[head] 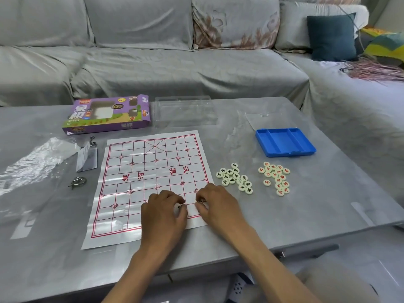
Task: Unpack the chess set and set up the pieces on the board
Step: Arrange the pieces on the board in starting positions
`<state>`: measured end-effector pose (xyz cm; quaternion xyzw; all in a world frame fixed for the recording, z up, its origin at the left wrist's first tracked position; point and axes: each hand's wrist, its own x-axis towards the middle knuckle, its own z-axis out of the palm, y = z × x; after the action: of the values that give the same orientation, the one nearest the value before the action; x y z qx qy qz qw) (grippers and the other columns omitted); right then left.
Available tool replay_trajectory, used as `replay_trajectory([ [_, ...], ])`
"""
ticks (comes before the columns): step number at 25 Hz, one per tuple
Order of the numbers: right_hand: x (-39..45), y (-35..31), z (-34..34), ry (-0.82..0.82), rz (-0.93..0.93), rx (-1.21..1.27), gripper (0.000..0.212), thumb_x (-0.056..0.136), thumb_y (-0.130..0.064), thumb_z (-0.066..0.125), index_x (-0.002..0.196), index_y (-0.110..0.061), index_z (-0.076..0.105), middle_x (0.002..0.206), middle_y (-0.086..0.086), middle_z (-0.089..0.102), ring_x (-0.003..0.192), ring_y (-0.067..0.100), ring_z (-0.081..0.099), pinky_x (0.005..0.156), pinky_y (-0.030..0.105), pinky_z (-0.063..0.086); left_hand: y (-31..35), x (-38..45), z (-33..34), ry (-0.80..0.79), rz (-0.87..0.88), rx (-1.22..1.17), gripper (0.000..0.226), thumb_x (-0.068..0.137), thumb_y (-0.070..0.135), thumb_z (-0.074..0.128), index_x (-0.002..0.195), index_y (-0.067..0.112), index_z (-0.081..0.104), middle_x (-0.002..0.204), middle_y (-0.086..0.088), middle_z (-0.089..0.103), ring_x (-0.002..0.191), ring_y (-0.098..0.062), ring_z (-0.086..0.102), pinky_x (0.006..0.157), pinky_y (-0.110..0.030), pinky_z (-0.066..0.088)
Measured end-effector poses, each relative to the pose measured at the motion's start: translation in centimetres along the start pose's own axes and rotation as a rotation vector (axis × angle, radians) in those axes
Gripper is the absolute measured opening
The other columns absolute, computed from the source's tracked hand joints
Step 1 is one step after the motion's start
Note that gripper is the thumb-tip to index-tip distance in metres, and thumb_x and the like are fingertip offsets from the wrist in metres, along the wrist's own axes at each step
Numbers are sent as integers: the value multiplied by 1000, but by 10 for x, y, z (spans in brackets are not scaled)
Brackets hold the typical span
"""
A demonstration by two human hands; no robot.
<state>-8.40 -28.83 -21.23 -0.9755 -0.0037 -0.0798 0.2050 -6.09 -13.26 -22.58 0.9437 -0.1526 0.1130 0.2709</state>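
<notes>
A white paper board (140, 171) with red grid lines lies flat on the grey table (328, 204). Both hands are over its near right corner. My left hand (162, 213) pinches a small round black-lettered piece (179, 207) against the board. My right hand (218, 204) pinches another such piece (200, 200) just right of it. Right of the board lies a loose cluster of black-lettered pieces (236, 177). Further right lies a cluster of red-lettered pieces (276, 178).
A blue compartment tray (285, 142) sits behind the red pieces. A clear plastic lid (184, 112) and the purple chess box (107, 114) stand at the table's far side. Crumpled plastic wrap (32, 162), a card tag (86, 159) and metal ring puzzles (77, 181) lie left. A grey sofa is beyond.
</notes>
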Motion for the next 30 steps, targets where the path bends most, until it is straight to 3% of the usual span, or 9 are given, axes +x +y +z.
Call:
replay_trajectory([
  [5,-3,48,-35,250,346,-33,15,92,-28,52,98,-17,61,101,0,59,96,21,53,71,33,41,8,23,-5,0,-23,-174,16,87,25,59,95,21,72,105,4,69,98,-21,59,86,-39,44],
  [10,-8,77,-31,155,457,-135,17,93,-26,52,103,-15,59,105,4,55,96,23,52,71,33,43,-72,31,-43,60,-88,15,23,85,22,54,102,17,70,112,-4,68,97,-34,58,86,-47,44],
  [14,-5,71,-33,145,489,-123,9,92,-23,55,95,-16,59,96,4,59,89,22,54,67,32,41,-98,13,-40,35,-21,142,24,87,28,51,100,18,68,110,-1,66,99,-32,57,81,-43,43],
  [18,-10,18,-24,132,192,126,6,88,-26,64,87,-21,61,87,-7,60,81,12,54,70,28,45,-100,13,-37,56,19,167,25,85,28,48,100,19,66,108,1,65,97,-29,56,77,-40,42],
  [20,-18,-7,-7,-8,-7,83,10,89,-31,63,89,-21,62,89,-8,59,85,12,52,71,28,44,-103,13,-37,62,20,175,25,84,27,48,101,20,65,109,2,64,98,-28,55,78,-40,41],
  [22,-18,-9,2,-43,-68,28,15,91,-35,59,88,-21,63,91,-7,59,88,14,51,72,29,44,-103,12,-36,48,28,182,25,84,27,47,101,20,64,109,3,64,97,-27,55,77,-40,41],
  [26,-2,30,-14,215,265,66,15,93,-32,55,92,-20,64,94,-4,60,87,15,54,72,30,43,-104,14,-35,57,31,186,25,84,28,47,101,20,63,107,3,64,96,-27,55,76,-40,41],
  [28,0,51,-22,191,398,-139,19,95,-32,49,102,-18,61,103,1,56,93,20,51,72,31,40,-104,14,-34,60,35,185,26,84,29,46,101,20,64,108,2,64,96,-28,55,76,-40,41],
  [30,-2,58,-23,153,452,-149,21,95,-31,48,106,-17,58,105,3,53,94,22,51,72,32,39,-104,14,-34,63,39,178,26,84,29,46,100,20,64,107,3,64,96,-27,55,76,-40,40],
])
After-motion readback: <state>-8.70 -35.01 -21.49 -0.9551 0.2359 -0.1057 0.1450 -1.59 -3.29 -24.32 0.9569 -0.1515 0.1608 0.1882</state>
